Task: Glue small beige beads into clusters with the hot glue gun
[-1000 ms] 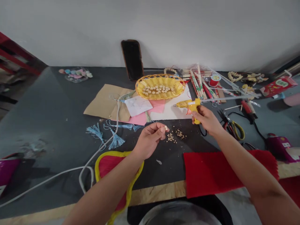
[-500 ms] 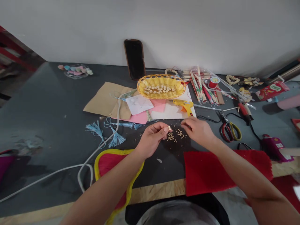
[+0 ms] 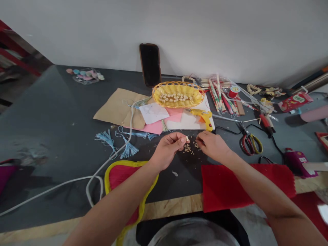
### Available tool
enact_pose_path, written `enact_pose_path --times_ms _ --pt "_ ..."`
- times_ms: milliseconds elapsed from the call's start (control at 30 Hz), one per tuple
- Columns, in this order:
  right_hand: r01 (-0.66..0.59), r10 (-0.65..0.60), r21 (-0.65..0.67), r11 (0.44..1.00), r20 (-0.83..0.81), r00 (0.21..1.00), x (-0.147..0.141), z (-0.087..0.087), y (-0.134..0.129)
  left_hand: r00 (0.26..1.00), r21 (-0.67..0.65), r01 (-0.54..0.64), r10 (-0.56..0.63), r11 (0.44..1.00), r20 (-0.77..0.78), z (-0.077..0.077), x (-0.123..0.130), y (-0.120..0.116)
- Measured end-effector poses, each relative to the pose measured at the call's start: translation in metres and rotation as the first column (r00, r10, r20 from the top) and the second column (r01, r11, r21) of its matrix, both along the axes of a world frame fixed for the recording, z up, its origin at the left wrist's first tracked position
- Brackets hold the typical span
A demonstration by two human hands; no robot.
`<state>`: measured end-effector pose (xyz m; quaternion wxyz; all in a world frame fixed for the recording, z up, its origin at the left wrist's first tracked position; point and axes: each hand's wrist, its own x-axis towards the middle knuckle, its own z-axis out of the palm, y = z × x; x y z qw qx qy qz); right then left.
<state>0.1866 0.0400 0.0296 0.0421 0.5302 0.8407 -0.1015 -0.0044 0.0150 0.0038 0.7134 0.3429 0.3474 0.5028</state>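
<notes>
Between thumb and forefinger, my left hand (image 3: 169, 148) pinches a small pale piece (image 3: 187, 139). My right hand (image 3: 210, 144) is closed just to the right, its fingertips down at the scattered tiny beads (image 3: 188, 149); whether they grip a bead is too small to tell. These beads lie on the dark table below and between my hands. Behind them, a yellow wicker basket (image 3: 159, 98) holds several small pale flower-like pieces (image 3: 176, 98). A yellow glue gun (image 3: 203, 117) rests on white sheet material just beyond my right hand.
Blue tassels (image 3: 129, 149) and a white cord (image 3: 102, 167) lie left. Scissors (image 3: 251, 141), wrapped sticks (image 3: 216, 94) and a red thread spool (image 3: 233, 92) are right. A phone (image 3: 150, 64) leans on the wall. Red cloth (image 3: 225, 188) lies under my right forearm.
My right hand has moved slightly left and down toward the beads, closer to my left hand. My left hand keeps its pinch. The camera view has shifted slightly.
</notes>
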Motion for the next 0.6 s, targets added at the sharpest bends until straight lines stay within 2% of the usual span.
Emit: enact_pose_path --times_ms 267,367,433,500,533,600 --pt "0.001 -0.001 -0.027 1.0 0.006 1.0 -0.007 -0.003 0.008 1.0 -0.014 0.007 -0.007 1.0 -0.017 0.0 0.0 -0.001" --pt "0.021 -0.014 0.042 0.999 -0.164 0.986 0.001 -0.003 0.004 0.999 -0.021 0.022 -0.023 1.0 -0.039 0.0 -0.001 -0.002" --pt "0.048 0.019 0.151 0.987 -0.414 0.91 0.005 -0.001 -0.004 0.997 -0.03 0.041 -0.043 0.999 -0.067 0.0 -0.001 -0.002" --pt "0.08 0.102 0.255 0.964 -0.628 0.772 0.006 0.001 -0.016 0.994 -0.047 0.061 -0.065 0.997 -0.09 0.002 0.0 -0.004" --pt "0.093 0.138 0.288 0.953 -0.688 0.712 0.005 0.002 -0.023 0.992 -0.056 0.073 -0.078 0.996 -0.096 0.002 0.001 -0.005" --pt "0.087 0.195 0.325 0.942 -0.739 0.645 0.002 0.003 -0.034 0.99 -0.068 0.101 -0.108 0.992 -0.094 0.003 0.002 -0.007"
